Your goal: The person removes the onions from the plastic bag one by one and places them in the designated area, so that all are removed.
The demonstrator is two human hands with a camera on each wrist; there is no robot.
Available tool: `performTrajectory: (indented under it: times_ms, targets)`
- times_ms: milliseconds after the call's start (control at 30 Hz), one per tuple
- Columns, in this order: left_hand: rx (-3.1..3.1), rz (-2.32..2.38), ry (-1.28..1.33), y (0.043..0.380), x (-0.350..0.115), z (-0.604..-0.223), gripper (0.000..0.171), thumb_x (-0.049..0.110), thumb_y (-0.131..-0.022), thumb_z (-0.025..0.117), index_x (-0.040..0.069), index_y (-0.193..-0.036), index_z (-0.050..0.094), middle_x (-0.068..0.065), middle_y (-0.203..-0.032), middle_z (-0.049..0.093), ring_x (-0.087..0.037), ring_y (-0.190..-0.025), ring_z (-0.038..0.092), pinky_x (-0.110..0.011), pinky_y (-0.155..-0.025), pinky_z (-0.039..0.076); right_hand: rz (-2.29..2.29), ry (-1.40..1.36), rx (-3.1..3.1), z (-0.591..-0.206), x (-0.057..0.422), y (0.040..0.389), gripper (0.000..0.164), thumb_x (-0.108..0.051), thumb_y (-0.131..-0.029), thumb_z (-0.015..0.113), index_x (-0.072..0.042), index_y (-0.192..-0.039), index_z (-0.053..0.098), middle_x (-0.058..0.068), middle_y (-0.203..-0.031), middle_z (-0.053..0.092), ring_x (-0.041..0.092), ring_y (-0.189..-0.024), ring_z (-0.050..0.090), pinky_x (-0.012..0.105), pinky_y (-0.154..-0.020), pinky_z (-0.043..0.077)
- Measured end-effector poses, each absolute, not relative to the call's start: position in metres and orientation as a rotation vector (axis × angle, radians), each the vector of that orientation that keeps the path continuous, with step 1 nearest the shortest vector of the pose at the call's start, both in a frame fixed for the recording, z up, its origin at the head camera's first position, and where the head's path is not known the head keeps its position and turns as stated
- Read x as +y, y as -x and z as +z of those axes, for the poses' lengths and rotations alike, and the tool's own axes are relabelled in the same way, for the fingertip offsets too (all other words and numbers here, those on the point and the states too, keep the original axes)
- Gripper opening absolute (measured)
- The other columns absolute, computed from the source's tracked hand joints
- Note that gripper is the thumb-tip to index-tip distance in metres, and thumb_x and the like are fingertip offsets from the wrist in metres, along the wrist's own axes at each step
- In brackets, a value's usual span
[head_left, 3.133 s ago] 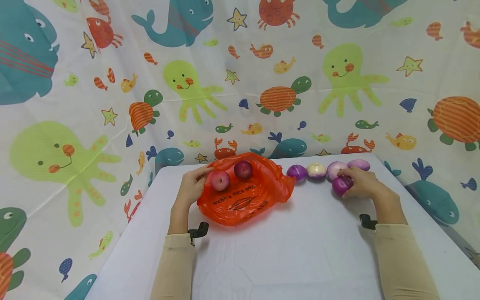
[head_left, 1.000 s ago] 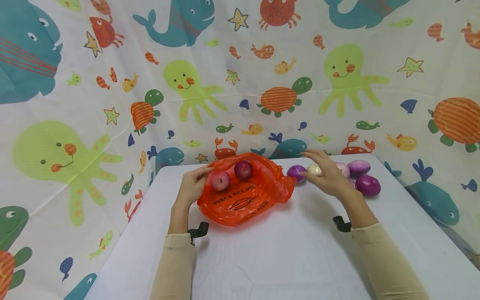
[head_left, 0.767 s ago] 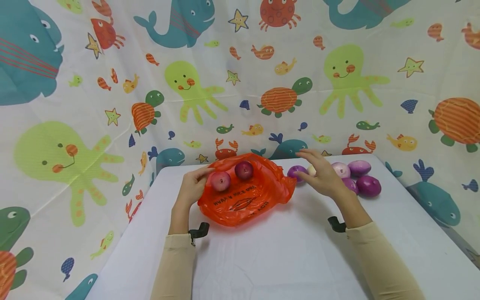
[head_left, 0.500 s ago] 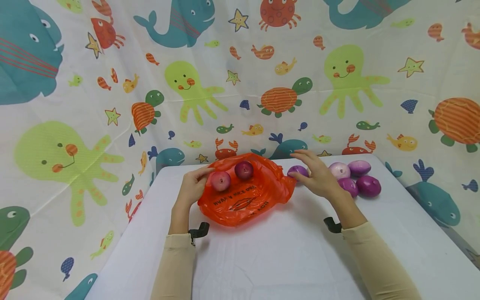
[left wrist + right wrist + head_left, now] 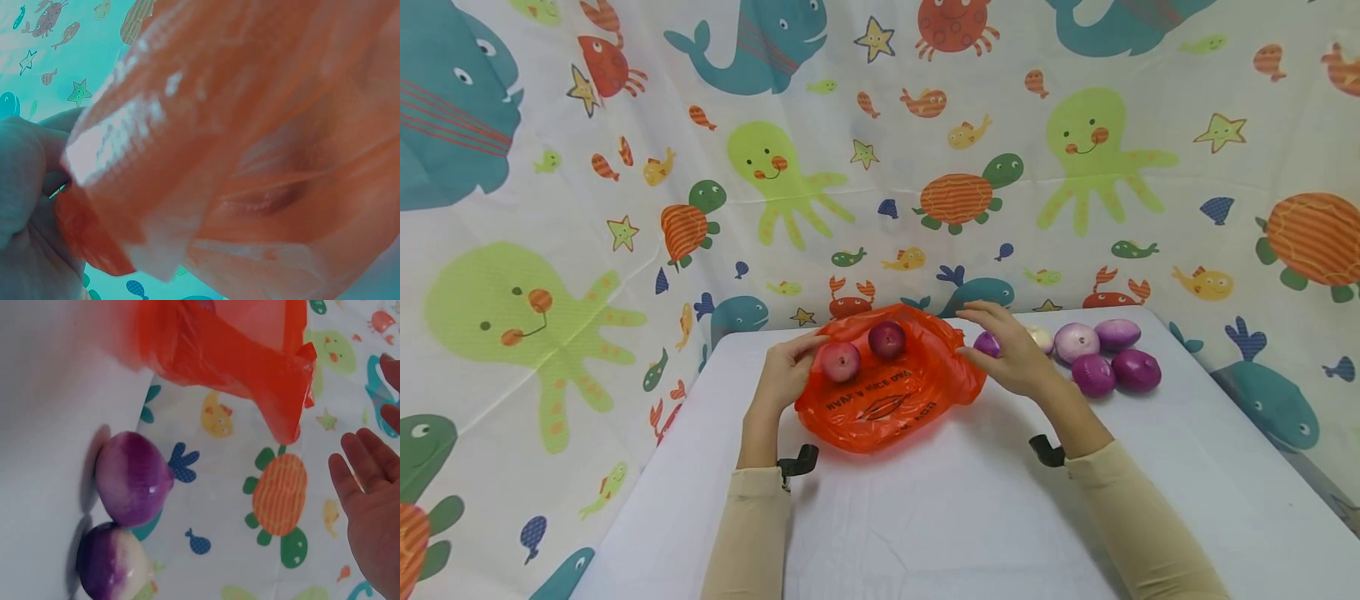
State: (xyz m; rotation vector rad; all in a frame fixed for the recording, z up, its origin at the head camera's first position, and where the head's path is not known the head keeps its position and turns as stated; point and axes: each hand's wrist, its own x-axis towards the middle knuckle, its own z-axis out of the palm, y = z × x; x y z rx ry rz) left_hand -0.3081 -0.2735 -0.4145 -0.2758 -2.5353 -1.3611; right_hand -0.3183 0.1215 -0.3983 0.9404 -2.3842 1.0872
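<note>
My left hand (image 5: 786,371) pinches the left edge of an orange plastic bag (image 5: 880,417); in the left wrist view the thin plastic (image 5: 187,137) bunches at the fingers. Printed lettering shows on the bag's front. In its mouth lie a pinkish round onion (image 5: 840,362) and a darker one (image 5: 887,340). My right hand (image 5: 1015,354), fingers spread and thumb apart, hangs at the bag's right edge, holding nothing. From the right wrist, that hand (image 5: 375,512) shows apart from the bag's loose corner (image 5: 287,412). A purple onion (image 5: 987,344) is partly hidden behind the right hand.
Right of the bag, several onions stand grouped on the white-covered table (image 5: 925,517): a pale one (image 5: 1039,337), a light purple one (image 5: 1077,342), a long one (image 5: 1117,334), and two dark purple ones, nearer (image 5: 1093,376) and rightmost (image 5: 1136,371). A sea-animal curtain (image 5: 880,108) hangs behind.
My right hand has let go of a dark purple onion in the right-hand group and moved left, opening, to the bag's right edge. My left hand has stayed on the bag.
</note>
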Motion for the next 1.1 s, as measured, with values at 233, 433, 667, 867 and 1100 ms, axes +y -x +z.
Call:
performTrajectory:
  times_ms: [233, 433, 667, 867, 1100]
  targets:
    - [-2.543, -1.355, 0.269, 0.309, -0.274, -0.415, 0.035, 0.010, -0.105, 0.055, 0.018, -0.135, 0.072, -0.011, -0.143, 0.065, -0.035, -0.132, 0.062, -0.051, -0.103, 0.057, 1.081, -1.044, -2.302, -0.398, 0.104, 0.317, 0.055, -0.017, -0.092, 0.080, -0.010, -0.142, 0.060, 0.011, -0.151, 0.052, 0.032, -0.143, 0.047, 0.057, -0.110, 0.051]
    - [-2.538, -1.358, 0.276, 0.309, -0.274, -0.415, 0.035, 0.011, -0.105, 0.055, 0.019, -0.135, 0.072, -0.009, -0.143, 0.066, -0.034, -0.131, 0.062, -0.050, -0.102, 0.057, 1.056, -1.142, -2.323, -0.397, 0.082, 0.314, 0.053, -0.020, -0.094, 0.078, -0.013, -0.143, 0.059, 0.014, -0.152, 0.051, 0.031, -0.144, 0.046, 0.054, -0.112, 0.050]
    - [-2.537, -1.367, 0.272, 0.310, -0.275, -0.416, 0.035, 0.010, -0.105, 0.055, 0.020, -0.133, 0.073, -0.008, -0.142, 0.066, -0.033, -0.131, 0.063, -0.050, -0.103, 0.057, 1.011, -1.213, -2.398, -0.399, 0.054, 0.314, 0.054, -0.019, -0.094, 0.078, -0.014, -0.145, 0.059, 0.008, -0.153, 0.051, 0.030, -0.145, 0.046, 0.053, -0.116, 0.047]
    - [-2.532, -1.375, 0.280, 0.310, -0.276, -0.416, 0.035, 0.009, -0.105, 0.055, 0.020, -0.133, 0.073, -0.009, -0.142, 0.067, -0.034, -0.131, 0.063, -0.050, -0.102, 0.057, 0.939, -1.233, -2.503, -0.407, 0.027, 0.321, 0.054, -0.024, -0.094, 0.078, -0.015, -0.144, 0.060, 0.009, -0.151, 0.053, 0.028, -0.145, 0.046, 0.051, -0.115, 0.048]
    - [-2.535, -1.375, 0.278, 0.310, -0.277, -0.416, 0.036, 0.008, -0.105, 0.054, 0.019, -0.133, 0.073, -0.010, -0.143, 0.065, -0.035, -0.131, 0.063, -0.050, -0.102, 0.057, 0.817, -1.224, -2.618, -0.416, 0.000, 0.332, 0.056, -0.030, -0.095, 0.077, -0.017, -0.146, 0.058, 0.004, -0.150, 0.055, 0.024, -0.142, 0.048, 0.046, -0.114, 0.050]
